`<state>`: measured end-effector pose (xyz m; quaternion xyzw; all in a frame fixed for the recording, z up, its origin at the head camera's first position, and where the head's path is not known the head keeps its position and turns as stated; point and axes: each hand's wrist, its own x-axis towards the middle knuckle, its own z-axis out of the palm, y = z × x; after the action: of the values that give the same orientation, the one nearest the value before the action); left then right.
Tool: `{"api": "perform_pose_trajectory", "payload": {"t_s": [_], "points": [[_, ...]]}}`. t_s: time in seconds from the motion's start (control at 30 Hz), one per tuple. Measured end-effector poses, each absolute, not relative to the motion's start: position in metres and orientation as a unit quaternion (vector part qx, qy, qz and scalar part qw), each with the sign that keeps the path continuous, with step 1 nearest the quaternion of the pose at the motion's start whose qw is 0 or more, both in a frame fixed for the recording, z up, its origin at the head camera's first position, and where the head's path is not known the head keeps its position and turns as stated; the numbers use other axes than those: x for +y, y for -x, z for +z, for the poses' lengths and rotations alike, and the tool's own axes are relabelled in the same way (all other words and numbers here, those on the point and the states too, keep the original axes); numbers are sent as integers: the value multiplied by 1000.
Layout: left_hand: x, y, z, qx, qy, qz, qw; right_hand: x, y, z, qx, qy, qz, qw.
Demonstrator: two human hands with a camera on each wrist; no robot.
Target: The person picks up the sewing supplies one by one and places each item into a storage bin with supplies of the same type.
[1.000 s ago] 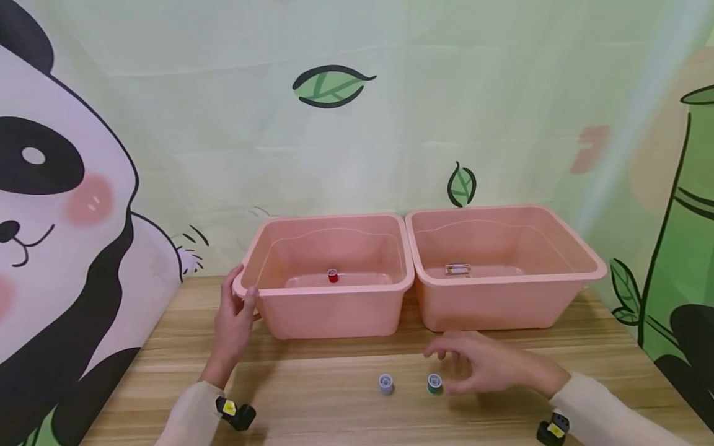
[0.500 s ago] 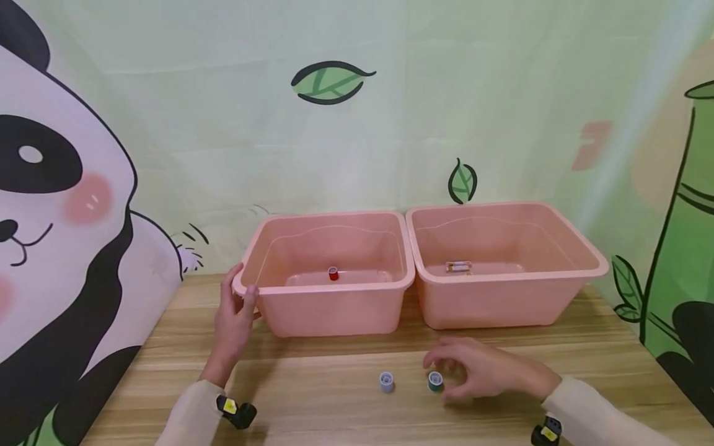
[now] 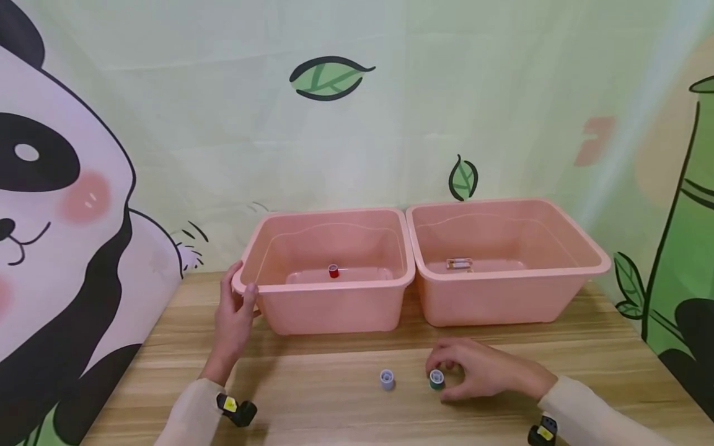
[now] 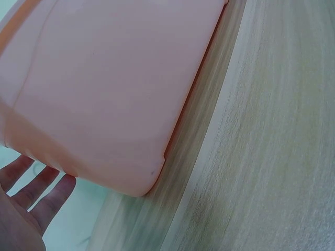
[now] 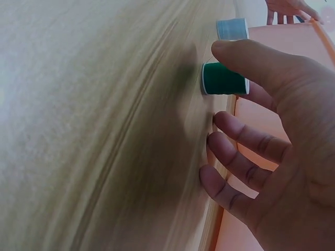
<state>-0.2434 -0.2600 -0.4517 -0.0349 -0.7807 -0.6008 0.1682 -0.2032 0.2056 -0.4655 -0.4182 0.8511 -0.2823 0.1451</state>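
Note:
My right hand (image 3: 480,369) curls its thumb and index finger round a small green thread spool (image 3: 437,380) standing upright on the table. In the right wrist view the thumb overlaps the green spool (image 5: 225,79), while the other fingers stay spread apart beside it. Left of it stands a pale blue spool (image 3: 387,380). My left hand (image 3: 235,316) holds the left pink bin (image 3: 329,310) at its front left corner, thumb on the near side, fingers along the outer wall. A red spool (image 3: 333,271) is inside that bin.
A second pink bin (image 3: 502,300) stands right beside the first, with batteries (image 3: 459,264) on its floor. Both sit toward the back of the wooden table (image 3: 312,409). Behind the table hangs a printed cloth (image 3: 223,124) with a panda and leaves.
The right hand has come slightly left and its thumb and index finger have closed in on the green spool. The left hand keeps its place on the bin; the view has tilted slightly.

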Motion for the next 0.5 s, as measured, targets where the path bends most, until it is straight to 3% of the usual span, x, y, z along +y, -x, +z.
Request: {"api": "perform_pose_trajectory", "payload": {"t_s": [0.5], "points": [[-260, 244, -453, -793, 33, -583, 172, 205, 202, -467, 850, 429, -280, 119]]}}
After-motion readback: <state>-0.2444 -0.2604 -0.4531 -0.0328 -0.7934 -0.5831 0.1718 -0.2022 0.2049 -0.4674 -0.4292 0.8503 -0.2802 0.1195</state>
